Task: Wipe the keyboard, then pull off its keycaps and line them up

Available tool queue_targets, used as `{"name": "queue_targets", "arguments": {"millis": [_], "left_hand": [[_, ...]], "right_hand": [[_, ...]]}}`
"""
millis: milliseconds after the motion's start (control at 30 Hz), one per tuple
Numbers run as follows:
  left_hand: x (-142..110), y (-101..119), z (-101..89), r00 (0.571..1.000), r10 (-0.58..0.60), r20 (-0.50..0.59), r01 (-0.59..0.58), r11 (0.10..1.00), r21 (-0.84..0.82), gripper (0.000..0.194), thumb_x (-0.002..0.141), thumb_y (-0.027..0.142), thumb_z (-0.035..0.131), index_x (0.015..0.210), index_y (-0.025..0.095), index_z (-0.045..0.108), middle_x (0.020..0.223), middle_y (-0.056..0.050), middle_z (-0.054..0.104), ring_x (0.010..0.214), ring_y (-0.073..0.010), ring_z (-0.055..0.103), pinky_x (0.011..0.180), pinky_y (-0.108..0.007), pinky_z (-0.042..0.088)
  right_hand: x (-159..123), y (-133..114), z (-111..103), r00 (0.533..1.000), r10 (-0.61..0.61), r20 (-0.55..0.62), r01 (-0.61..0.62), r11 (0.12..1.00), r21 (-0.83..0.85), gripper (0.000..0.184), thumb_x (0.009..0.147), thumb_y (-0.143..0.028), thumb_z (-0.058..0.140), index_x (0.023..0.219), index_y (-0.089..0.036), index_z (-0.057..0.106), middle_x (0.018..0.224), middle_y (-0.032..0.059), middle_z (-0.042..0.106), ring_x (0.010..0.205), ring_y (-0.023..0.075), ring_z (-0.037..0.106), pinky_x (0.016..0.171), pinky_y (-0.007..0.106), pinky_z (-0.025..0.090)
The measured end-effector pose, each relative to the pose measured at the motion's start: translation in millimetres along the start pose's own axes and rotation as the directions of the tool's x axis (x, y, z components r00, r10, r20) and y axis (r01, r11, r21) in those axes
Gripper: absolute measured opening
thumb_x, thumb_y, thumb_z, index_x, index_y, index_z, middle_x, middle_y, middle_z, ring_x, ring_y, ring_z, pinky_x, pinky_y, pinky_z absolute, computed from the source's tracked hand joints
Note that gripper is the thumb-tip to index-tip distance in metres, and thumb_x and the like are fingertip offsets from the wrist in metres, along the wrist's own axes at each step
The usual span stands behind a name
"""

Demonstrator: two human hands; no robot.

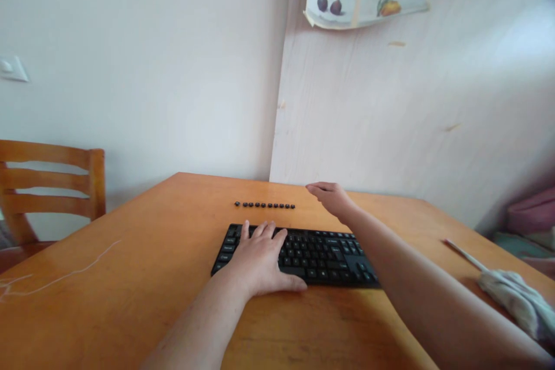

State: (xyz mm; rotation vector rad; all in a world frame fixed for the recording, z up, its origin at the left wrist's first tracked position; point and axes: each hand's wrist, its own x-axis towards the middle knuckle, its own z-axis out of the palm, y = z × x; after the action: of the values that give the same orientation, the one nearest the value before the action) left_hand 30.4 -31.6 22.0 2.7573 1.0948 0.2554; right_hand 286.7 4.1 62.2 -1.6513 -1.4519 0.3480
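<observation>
Here in the head view, the left hand [262, 269] is planted across the left part of the keyboard [321, 254], fingers fanned wide toward the far edge, thumb stretched out along the near one; that grip closes around nothing. The keyboard lies flat on the counter [156, 254], and just beyond it sits a neat row of small black caps [263, 205], the leftmost a touch apart from the others. Over to the right hand [329, 195]: the forearm slants across the keyboard's right end, the hand out past the far edge, right of the row, fingers together and pointing left. Its grip looks narrow, but whether anything is tucked inside, I cannot tell. The step in hand looks like steadying the keyboard with the left while the right works around the row. Handling pieces that small would seem to call for a fine fingertip pinch and a keyboard kept from sliding.
</observation>
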Motion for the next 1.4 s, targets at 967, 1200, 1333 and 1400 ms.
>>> {"name": "queue_targets", "arguments": {"millis": [967,1200,1333,1400], "left_hand": [[0,1,-5.1,0.999,-0.007,0.038,0.006,0.999,0.038,0.114,0.058,0.09,0.045,0.149,0.023,0.034,0.157,-0.016,0.025,0.145,-0.0393,0.018,0.114,-0.063,-0.002],[0,1,-5.6,0.999,-0.008,0.04,0.006,1.0,0.028,0.116,0.057,0.092,0.045,0.149,0.022,0.034,0.158,-0.016,0.024,0.145,-0.0396,0.017,0.114,-0.062,-0.002],[0,1,-5.1,0.999,-0.008,0.042,0.007,1.0,0.028,0.115,0.057,0.092,0.044,0.149,0.023,0.034,0.158,-0.016,0.024,0.145,-0.0392,0.017,0.114,-0.062,-0.002],[0,1,-4.7,0.999,-0.009,0.043,0.008,1.0,0.028,0.115,0.057,0.092,0.045,0.149,0.024,0.034,0.158,-0.016,0.024,0.145,-0.0393,0.017,0.114,-0.062,-0.002]], "right_hand": [[-66,4,-20,0.974,0.116,0.196,-0.114,0.993,-0.026,0.019,0.085,-0.035,0.058,0.08,-0.017,0.058,0.057,0.0006,0.066,0.039,0.0087,0.051,0.038,0.02,0.033],[-66,6,-15,0.97,0.123,0.211,-0.117,0.992,-0.041,0.02,0.087,-0.037,0.056,0.078,-0.019,0.056,0.058,0.0009,0.066,0.039,0.0087,0.051,0.039,0.02,0.034],[-67,9,-11,0.973,0.118,0.197,-0.109,0.993,-0.053,0.022,0.087,-0.038,0.055,0.077,-0.019,0.053,0.058,0.0009,0.066,0.039,0.009,0.051,0.04,0.02,0.035],[-68,11,-8,0.975,0.11,0.192,-0.101,0.993,-0.059,0.021,0.088,-0.038,0.054,0.076,-0.02,0.052,0.057,0.0005,0.066,0.039,0.0094,0.052,0.04,0.02,0.036]]}}
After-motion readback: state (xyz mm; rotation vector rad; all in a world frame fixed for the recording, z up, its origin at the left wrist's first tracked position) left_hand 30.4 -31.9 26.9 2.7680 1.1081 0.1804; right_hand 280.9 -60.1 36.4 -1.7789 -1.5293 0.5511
